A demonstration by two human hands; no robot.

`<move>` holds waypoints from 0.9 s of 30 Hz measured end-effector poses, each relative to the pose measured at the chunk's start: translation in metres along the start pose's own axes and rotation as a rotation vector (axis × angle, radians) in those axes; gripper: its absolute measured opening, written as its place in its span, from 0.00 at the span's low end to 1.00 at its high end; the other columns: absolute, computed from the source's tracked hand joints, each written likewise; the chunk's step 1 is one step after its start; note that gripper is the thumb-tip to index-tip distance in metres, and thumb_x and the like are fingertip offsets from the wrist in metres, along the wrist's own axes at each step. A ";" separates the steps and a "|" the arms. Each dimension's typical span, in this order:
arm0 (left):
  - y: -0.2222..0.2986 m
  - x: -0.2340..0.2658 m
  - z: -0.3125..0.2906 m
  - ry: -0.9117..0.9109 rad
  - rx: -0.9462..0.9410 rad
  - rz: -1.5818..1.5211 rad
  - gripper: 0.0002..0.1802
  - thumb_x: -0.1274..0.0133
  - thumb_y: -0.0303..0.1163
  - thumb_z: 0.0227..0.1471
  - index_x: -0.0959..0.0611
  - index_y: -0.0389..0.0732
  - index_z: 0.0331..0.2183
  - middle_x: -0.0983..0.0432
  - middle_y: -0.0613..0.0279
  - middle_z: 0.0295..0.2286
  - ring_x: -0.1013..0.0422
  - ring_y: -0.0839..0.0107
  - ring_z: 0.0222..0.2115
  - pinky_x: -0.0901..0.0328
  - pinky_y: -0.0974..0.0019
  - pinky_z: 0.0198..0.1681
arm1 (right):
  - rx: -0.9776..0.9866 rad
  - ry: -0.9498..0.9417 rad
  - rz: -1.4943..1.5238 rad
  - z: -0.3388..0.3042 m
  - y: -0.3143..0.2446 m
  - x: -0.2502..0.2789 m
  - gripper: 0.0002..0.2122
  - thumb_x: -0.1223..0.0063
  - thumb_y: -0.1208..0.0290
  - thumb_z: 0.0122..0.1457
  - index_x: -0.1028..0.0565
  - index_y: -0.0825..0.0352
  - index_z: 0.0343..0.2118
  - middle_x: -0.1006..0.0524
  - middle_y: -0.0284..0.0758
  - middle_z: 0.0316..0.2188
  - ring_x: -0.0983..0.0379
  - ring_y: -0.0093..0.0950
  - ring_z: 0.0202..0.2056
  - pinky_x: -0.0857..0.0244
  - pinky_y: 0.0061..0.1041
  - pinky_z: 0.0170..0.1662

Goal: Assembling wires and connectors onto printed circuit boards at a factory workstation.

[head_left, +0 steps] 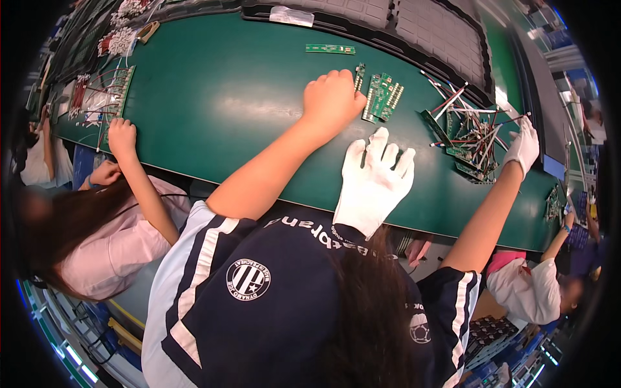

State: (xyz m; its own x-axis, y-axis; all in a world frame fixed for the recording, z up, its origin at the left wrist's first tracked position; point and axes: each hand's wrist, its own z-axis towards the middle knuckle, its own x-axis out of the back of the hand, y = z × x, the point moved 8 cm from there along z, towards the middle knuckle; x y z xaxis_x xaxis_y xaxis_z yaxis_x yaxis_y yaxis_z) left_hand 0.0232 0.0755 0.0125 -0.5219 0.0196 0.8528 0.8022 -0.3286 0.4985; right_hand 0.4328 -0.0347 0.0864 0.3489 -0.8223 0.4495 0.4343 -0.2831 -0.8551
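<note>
My bare left hand point(333, 97) rests on the green mat point(220, 97) with its fingers curled into a fist and nothing visible in it. Just right of it lie a narrow circuit board point(359, 76) and a small stack of green circuit boards point(382, 97). My right hand point(524, 145), in a white glove, reaches the right edge of a pile of green boards with red and white wires point(472, 139). Its fingertips touch the pile; whether they grip anything is unclear. A loose white glove point(372, 184) lies flat near the table's front edge, between my arms.
A long thin green board point(330, 48) lies farther back. Black moulded trays point(440, 29) line the far edge. A co-worker in pink on the left has a hand point(121, 137) by wired boards point(103, 97). Another person point(533, 291) sits at the right.
</note>
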 end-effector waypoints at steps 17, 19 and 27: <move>-0.002 -0.008 -0.002 -0.267 0.121 -1.379 0.07 0.50 0.25 0.43 0.32 0.40 0.20 0.29 0.66 0.19 0.33 0.79 0.21 0.40 0.75 0.23 | 0.110 -0.167 0.214 -0.026 -0.053 -0.025 0.13 0.59 0.71 0.58 0.30 0.68 0.44 0.25 0.33 0.36 0.33 0.14 0.29 0.42 0.11 0.32; -0.001 -0.009 -0.003 -0.286 0.087 -1.382 0.07 0.49 0.26 0.44 0.31 0.40 0.21 0.30 0.67 0.19 0.34 0.80 0.21 0.42 0.78 0.22 | 0.044 -0.134 0.364 -0.023 -0.063 -0.016 0.14 0.58 0.70 0.58 0.32 0.68 0.46 0.27 0.33 0.39 0.35 0.15 0.26 0.43 0.11 0.31; 0.007 0.000 -0.009 -0.255 0.099 -1.255 0.12 0.45 0.32 0.45 0.31 0.41 0.20 0.34 0.72 0.18 0.42 0.87 0.19 0.47 0.81 0.20 | 0.757 0.099 -0.142 -0.065 -0.161 0.032 0.12 0.60 0.70 0.59 0.31 0.69 0.43 0.30 0.37 0.41 0.35 0.29 0.44 0.42 0.26 0.49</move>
State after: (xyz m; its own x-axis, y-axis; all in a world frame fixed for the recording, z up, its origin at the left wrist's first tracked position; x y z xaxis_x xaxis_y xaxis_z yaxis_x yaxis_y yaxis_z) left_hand 0.0261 0.0647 0.0148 -0.8708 0.4457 -0.2074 -0.1728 0.1174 0.9779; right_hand 0.3203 -0.0470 0.2217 0.1873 -0.8537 0.4859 0.9309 -0.0037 -0.3652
